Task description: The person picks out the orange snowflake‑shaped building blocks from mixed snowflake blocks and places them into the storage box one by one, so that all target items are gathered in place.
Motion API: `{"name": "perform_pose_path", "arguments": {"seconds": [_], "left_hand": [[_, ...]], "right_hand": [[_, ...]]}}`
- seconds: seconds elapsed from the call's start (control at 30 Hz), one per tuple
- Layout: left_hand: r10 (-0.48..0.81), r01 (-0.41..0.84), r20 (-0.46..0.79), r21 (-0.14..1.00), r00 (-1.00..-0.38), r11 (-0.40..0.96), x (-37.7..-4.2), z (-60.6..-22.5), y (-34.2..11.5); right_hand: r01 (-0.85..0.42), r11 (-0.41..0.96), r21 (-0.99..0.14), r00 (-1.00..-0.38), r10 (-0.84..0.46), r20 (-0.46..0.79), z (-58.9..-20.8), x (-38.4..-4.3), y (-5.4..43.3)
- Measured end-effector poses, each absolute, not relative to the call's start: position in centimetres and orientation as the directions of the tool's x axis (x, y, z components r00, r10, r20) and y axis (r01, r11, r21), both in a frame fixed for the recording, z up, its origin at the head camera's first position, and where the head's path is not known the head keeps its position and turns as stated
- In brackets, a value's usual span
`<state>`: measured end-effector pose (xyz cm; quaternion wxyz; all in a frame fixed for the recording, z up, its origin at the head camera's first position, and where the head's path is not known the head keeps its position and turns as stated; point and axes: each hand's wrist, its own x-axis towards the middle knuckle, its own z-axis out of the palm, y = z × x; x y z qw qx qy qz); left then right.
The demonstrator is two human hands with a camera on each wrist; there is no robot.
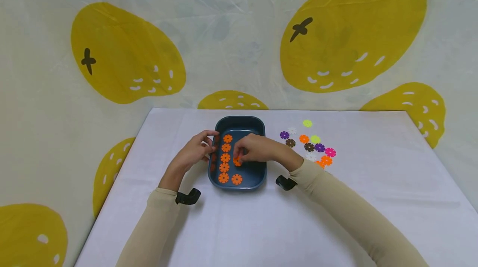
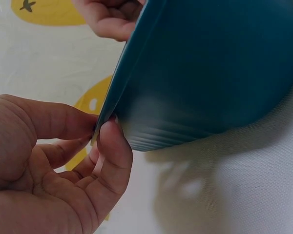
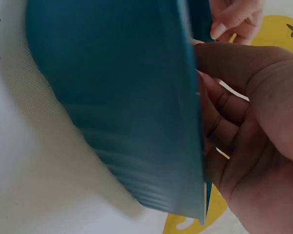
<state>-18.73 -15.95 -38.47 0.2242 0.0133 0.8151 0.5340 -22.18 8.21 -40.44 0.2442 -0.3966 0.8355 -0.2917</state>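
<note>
A dark blue tray (image 1: 255, 178) stands on the table, holding several orange notched discs (image 1: 225, 158) in a column along its left side. Another orange disc (image 1: 237, 179) lies near its front. My left hand (image 1: 193, 151) pinches the tray's left rim between thumb and finger; the left wrist view shows this hand (image 2: 63, 165) at the rim from outside. Inside the tray, my right hand (image 1: 259, 149) reaches down and pinches an orange disc (image 1: 237, 161) just behind the front one. In the right wrist view, the tray wall (image 3: 132, 112) hides the fingertips of that hand (image 3: 263, 126).
Right of the tray, loose notched discs lie scattered: yellow (image 1: 307, 123), purple (image 1: 284, 134), brown (image 1: 290, 143), pink (image 1: 330, 152), white and orange (image 1: 304, 139). My right forearm partly covers some. A white cloth covers the table (image 1: 231, 229); a patterned curtain (image 1: 231, 51) hangs behind.
</note>
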Motion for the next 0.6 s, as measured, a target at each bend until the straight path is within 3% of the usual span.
{"name": "perform_pose_path", "arguments": {"seconds": [0.27,0.6], "left_hand": [[0.241,-0.221,-0.350,0.872,-0.905,0.437,-20.1,-41.5,-16.8],[0.249,-0.212,-0.339,0.880,-0.907,0.426,-20.1,-41.5,-17.0]], "right_hand": [[-0.547,0.553,-0.629,-0.565,-0.798,-0.211,-41.0,-21.8,7.3],[-0.533,0.591,-0.606,-0.575,-0.778,-0.252,-41.2,-21.6,6.7]]}}
